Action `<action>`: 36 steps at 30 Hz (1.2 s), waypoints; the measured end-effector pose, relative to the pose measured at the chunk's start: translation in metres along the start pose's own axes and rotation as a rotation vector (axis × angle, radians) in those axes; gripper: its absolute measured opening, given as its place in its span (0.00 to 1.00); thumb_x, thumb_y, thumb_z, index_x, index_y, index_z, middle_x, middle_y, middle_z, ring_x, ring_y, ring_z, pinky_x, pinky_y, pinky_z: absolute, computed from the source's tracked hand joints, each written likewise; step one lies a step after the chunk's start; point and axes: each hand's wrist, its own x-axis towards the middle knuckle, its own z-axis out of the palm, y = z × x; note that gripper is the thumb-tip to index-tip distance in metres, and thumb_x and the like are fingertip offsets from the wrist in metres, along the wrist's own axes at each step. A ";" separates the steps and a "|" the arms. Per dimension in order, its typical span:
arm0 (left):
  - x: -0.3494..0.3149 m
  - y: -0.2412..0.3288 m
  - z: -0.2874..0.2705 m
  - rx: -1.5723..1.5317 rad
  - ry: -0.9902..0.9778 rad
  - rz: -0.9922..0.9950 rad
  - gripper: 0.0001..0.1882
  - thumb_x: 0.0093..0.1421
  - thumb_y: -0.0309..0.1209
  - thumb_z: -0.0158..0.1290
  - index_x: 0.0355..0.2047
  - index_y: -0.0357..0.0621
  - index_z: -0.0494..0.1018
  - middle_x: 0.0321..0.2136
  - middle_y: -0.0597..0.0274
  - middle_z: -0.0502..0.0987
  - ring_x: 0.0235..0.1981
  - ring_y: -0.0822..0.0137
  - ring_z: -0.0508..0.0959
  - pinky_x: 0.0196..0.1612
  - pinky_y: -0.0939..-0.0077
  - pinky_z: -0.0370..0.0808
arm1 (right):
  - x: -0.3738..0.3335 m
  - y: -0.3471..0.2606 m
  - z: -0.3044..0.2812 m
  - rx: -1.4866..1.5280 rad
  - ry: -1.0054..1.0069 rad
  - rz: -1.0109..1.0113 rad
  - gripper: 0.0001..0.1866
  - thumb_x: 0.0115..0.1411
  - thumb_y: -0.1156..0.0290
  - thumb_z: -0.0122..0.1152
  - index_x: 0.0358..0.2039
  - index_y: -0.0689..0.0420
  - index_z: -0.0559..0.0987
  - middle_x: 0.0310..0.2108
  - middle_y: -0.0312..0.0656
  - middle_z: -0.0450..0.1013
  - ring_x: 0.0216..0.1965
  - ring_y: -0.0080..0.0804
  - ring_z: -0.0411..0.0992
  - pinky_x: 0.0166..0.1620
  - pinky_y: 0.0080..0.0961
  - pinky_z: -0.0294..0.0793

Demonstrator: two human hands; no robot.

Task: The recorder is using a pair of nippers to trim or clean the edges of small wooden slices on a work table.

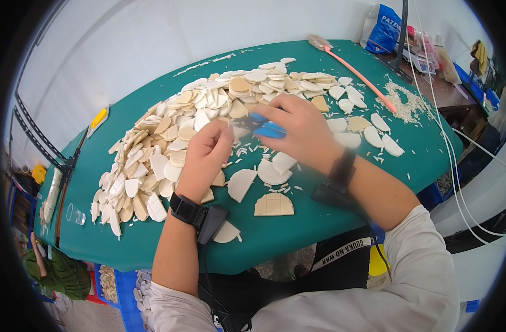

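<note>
The right hand (297, 130) was closed around a blue-handled cutting tool (266, 128), held above the green cloth-covered table (424, 149) in front of the large heap of cream and tan half-round flat pieces (170, 144). The left hand (206, 155) had its fingertips pinched narrowly on a small pale piece (239, 131), blurred, meeting the tool's tip. Near the wrists lay a tan half-round piece scored in squares (274, 205) and loose white trimmings (247, 150).

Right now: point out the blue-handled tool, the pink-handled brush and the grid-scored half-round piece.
blue-handled tool (269, 131), head view, on its blue handle.
pink-handled brush (359, 74), head view, midway along the pink handle.
grid-scored half-round piece (274, 205), head view, centre of its scored face.
</note>
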 end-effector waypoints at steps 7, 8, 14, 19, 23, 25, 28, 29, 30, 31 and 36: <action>0.000 0.001 -0.001 0.006 0.005 0.001 0.09 0.72 0.33 0.51 0.37 0.41 0.73 0.22 0.75 0.69 0.22 0.83 0.66 0.24 0.85 0.62 | 0.001 -0.001 0.002 -0.005 0.029 -0.011 0.22 0.51 0.64 0.74 0.48 0.49 0.81 0.35 0.37 0.73 0.36 0.36 0.74 0.37 0.33 0.74; 0.000 0.000 -0.001 0.004 -0.005 -0.002 0.09 0.72 0.33 0.51 0.37 0.41 0.73 0.22 0.75 0.69 0.22 0.84 0.66 0.24 0.85 0.62 | 0.000 -0.001 0.003 0.012 0.046 -0.010 0.19 0.52 0.63 0.73 0.46 0.48 0.81 0.34 0.36 0.71 0.35 0.36 0.73 0.36 0.34 0.73; -0.001 0.001 0.000 -0.015 -0.009 0.001 0.08 0.72 0.32 0.51 0.37 0.41 0.73 0.22 0.75 0.68 0.22 0.83 0.66 0.24 0.84 0.62 | 0.001 -0.001 0.003 0.013 0.042 -0.017 0.19 0.53 0.63 0.72 0.45 0.48 0.81 0.33 0.36 0.71 0.33 0.36 0.74 0.34 0.33 0.74; 0.000 -0.002 -0.001 -0.038 -0.012 0.016 0.08 0.72 0.32 0.50 0.37 0.41 0.73 0.22 0.73 0.69 0.22 0.82 0.66 0.24 0.84 0.62 | 0.001 -0.003 0.002 0.029 0.036 -0.011 0.19 0.53 0.63 0.72 0.46 0.48 0.80 0.33 0.36 0.71 0.33 0.36 0.74 0.34 0.33 0.74; 0.000 -0.002 -0.001 -0.041 -0.017 0.019 0.08 0.72 0.31 0.49 0.37 0.41 0.73 0.21 0.73 0.69 0.22 0.82 0.66 0.25 0.84 0.62 | 0.001 -0.003 0.002 0.018 0.043 -0.013 0.19 0.53 0.64 0.72 0.46 0.49 0.80 0.33 0.36 0.71 0.33 0.36 0.74 0.34 0.33 0.74; 0.000 -0.001 0.000 -0.045 -0.023 0.020 0.07 0.72 0.30 0.49 0.37 0.41 0.73 0.21 0.73 0.69 0.22 0.82 0.66 0.25 0.84 0.62 | 0.001 -0.003 0.001 0.015 0.041 -0.016 0.19 0.53 0.64 0.72 0.46 0.48 0.80 0.33 0.36 0.71 0.33 0.36 0.74 0.34 0.32 0.74; 0.000 -0.002 -0.001 -0.052 -0.027 0.029 0.07 0.72 0.29 0.48 0.37 0.41 0.72 0.22 0.73 0.69 0.22 0.82 0.66 0.25 0.84 0.62 | 0.001 -0.003 0.002 0.012 0.035 -0.015 0.19 0.53 0.64 0.72 0.46 0.48 0.80 0.32 0.36 0.72 0.33 0.35 0.74 0.33 0.31 0.74; 0.000 -0.003 -0.001 -0.051 -0.032 0.035 0.07 0.72 0.28 0.48 0.37 0.41 0.72 0.22 0.73 0.69 0.22 0.82 0.66 0.25 0.84 0.63 | 0.001 -0.002 0.002 0.013 0.030 -0.011 0.19 0.53 0.64 0.72 0.46 0.48 0.80 0.32 0.35 0.71 0.33 0.35 0.74 0.33 0.31 0.74; -0.001 -0.003 -0.001 -0.050 -0.037 0.042 0.06 0.71 0.28 0.47 0.37 0.40 0.72 0.22 0.73 0.69 0.23 0.82 0.67 0.25 0.84 0.63 | 0.001 -0.003 0.001 0.013 0.030 -0.013 0.19 0.53 0.64 0.72 0.46 0.48 0.80 0.32 0.35 0.71 0.33 0.35 0.74 0.33 0.31 0.74; -0.001 -0.003 -0.001 -0.050 -0.035 0.043 0.06 0.71 0.28 0.47 0.37 0.40 0.72 0.22 0.73 0.69 0.23 0.82 0.67 0.25 0.84 0.63 | 0.002 -0.004 0.000 0.013 0.031 -0.015 0.19 0.53 0.64 0.71 0.46 0.48 0.80 0.32 0.35 0.71 0.33 0.35 0.75 0.33 0.30 0.74; -0.001 -0.001 0.000 -0.061 -0.015 0.055 0.07 0.71 0.27 0.48 0.36 0.40 0.72 0.22 0.73 0.69 0.23 0.82 0.67 0.26 0.84 0.63 | 0.002 -0.005 -0.003 0.004 0.020 -0.008 0.18 0.53 0.65 0.71 0.45 0.48 0.81 0.31 0.35 0.71 0.33 0.34 0.75 0.33 0.31 0.74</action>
